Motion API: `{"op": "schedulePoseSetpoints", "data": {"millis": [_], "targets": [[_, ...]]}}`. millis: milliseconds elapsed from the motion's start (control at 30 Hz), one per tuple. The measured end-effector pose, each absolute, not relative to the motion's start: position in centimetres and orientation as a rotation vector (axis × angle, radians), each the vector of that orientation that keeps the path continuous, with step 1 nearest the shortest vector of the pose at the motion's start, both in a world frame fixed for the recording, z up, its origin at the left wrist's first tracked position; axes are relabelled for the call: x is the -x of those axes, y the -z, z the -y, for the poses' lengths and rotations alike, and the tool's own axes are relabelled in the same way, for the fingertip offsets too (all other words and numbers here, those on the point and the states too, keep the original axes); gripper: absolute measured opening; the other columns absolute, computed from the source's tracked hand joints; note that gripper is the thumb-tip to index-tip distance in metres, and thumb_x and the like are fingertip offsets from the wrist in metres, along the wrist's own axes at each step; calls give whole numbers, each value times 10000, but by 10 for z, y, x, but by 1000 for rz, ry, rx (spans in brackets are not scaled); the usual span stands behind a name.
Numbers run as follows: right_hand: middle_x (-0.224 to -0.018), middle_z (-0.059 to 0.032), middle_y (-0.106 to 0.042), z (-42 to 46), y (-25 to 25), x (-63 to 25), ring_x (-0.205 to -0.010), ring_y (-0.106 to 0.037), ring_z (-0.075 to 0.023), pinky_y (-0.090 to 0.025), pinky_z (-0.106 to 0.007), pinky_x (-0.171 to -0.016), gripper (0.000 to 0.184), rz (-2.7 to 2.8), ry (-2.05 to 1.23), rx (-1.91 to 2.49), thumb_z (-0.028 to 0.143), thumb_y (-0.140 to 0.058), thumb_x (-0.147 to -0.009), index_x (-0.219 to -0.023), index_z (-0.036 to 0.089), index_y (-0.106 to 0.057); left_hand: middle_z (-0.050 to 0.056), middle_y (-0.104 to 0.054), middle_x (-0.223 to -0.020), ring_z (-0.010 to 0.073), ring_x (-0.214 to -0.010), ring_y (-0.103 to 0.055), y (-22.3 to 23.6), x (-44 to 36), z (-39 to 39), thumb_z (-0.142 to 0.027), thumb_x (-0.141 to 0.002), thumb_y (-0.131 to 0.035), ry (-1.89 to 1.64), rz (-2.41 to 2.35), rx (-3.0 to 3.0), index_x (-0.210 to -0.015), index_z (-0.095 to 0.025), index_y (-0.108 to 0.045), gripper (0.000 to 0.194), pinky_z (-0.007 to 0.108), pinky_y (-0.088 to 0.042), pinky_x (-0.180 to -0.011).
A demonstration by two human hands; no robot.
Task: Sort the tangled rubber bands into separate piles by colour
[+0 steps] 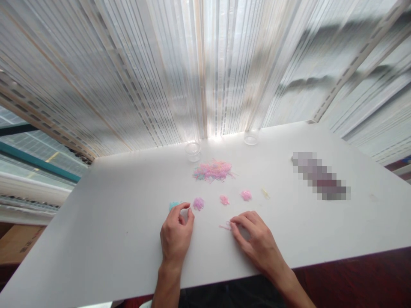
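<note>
A mixed heap of thin pink, blue and yellow elastic bands point(213, 170) lies mid-table. In front of it sit small sorted clumps: a blue clump point(174, 205), a purple clump point(198, 203), two pink clumps point(224, 199) point(246, 195), and a yellow band point(265, 193). My left hand point(176, 234) rests on the table just behind the blue clump, its fingers curled with thumb and forefinger close together. My right hand point(253, 240) lies flat-ish, fingertips pressing on a few loose pink bands point(224, 226).
Two small clear plastic cups point(193, 151) point(251, 137) stand at the back of the white table point(96, 239). A blurred-out object point(320, 176) lies at the right. A ribbed translucent wall rises behind the table; a cardboard box point(16, 241) sits low at left.
</note>
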State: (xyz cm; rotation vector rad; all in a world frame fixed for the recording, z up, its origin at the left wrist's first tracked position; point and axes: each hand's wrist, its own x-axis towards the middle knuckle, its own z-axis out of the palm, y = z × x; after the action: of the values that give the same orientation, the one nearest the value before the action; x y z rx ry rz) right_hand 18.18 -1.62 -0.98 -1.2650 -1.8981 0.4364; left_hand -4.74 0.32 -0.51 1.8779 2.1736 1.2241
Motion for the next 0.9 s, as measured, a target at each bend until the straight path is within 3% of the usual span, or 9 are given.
{"op": "schedulePoseSetpoints", "data": {"millis": [133, 300, 467, 567, 767, 900], "targets": [[-920, -61, -662, 16, 10, -181, -877, -633, -235, -552, -378, -783, 127, 1899, -408, 1259, 136, -560, -991, -1002, 225, -650, -40, -628, -672, 108, -481, -530, 0, 46, -1, -268, -925, -596, -1280, -2081, -1920, -991, -198, -729, 164, 244, -472, -578], [-908, -59, -644, 17, 11, -182, -877, -626, -231, -552, -372, -777, 153, 1870, -369, 1255, 105, -544, -976, -1007, 219, -641, 3, -725, -918, 95, -527, -542, -11, 32, 12, -232, -979, -578, -1131, -1749, -2086, -1090, -217, -694, 160, 244, -516, -607], [-886, -53, -635, 17, 11, -183, -856, -626, -231, -551, -372, -754, 173, 1807, -293, 1294, 90, -532, -956, -1002, 225, -631, 61, -733, -1010, 197, -804, -683, -11, 13, 19, -212, -946, -618, -993, -1517, -2302, -1144, -228, -699, 214, 326, -569, -740], [-877, -53, -635, 20, 9, -184, -853, -623, -234, -553, -379, -747, 169, 1832, -293, 1300, 91, -531, -954, -997, 224, -628, 74, -717, -1003, 236, -877, -695, -3, 10, 18, -203, -916, -642, -938, -1519, -2363, -1133, -219, -711, 228, 373, -564, -779], [-953, -62, -649, 29, 7, -191, -900, -626, -248, -568, -402, -786, 146, 1951, -396, 1334, 141, -585, -957, -1063, 233, -623, 52, -699, -929, 202, -807, -670, 6, 14, 18, -196, -974, -593, -936, -1501, -2353, -992, -215, -716, 125, 344, -511, -749], [-927, -50, -625, 30, 8, -195, -888, -612, -242, -556, -396, -781, 107, 1992, -403, 1346, 127, -584, -954, -984, 230, -586, 41, -693, -902, 198, -799, -661, 3, 14, 17, -183, -1013, -547, -917, -1445, -2388, -957, -205, -693, 158, 341, -473, -731]]}}
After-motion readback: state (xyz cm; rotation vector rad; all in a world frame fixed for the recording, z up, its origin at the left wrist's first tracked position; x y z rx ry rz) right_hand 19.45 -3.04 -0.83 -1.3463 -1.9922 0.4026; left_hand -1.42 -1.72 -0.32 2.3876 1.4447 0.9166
